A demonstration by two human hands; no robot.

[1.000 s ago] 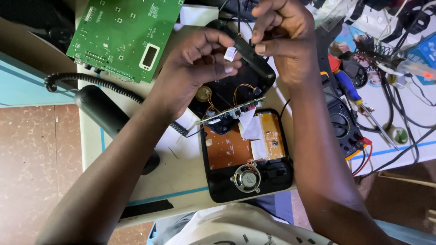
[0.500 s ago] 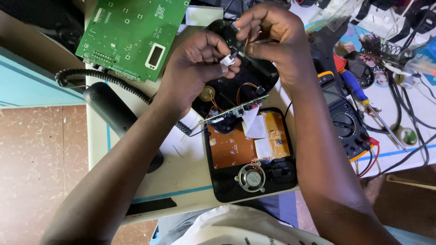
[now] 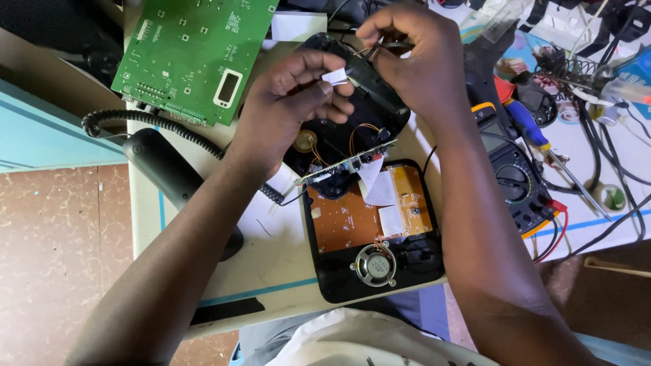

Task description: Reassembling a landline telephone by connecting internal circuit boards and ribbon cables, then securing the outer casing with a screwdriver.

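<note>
An opened black desk phone lies on the table in two halves. The lower shell (image 3: 339,288) holds a brown circuit board (image 3: 346,224), white ribbon cables (image 3: 383,193) and a round speaker (image 3: 375,264). The upper shell (image 3: 339,139) lies tilted above it, with orange wires inside. My left hand (image 3: 291,102) pinches a small white ribbon end (image 3: 336,76) over the upper shell. My right hand (image 3: 420,61) is closed on thin dark wires (image 3: 380,46) right beside it, at the shell's top edge.
A green circuit board (image 3: 190,54) lies at the top left. A black handset (image 3: 166,176) with a coiled cord (image 3: 149,122) lies on the left. A multimeter (image 3: 519,183), a blue-handled screwdriver (image 3: 536,135) and tangled cables (image 3: 610,163) crowd the right side.
Both hands stayed together over the upper shell's top edge. The fingers shifted slightly, and my left hand now pinches the white ribbon end more plainly.
</note>
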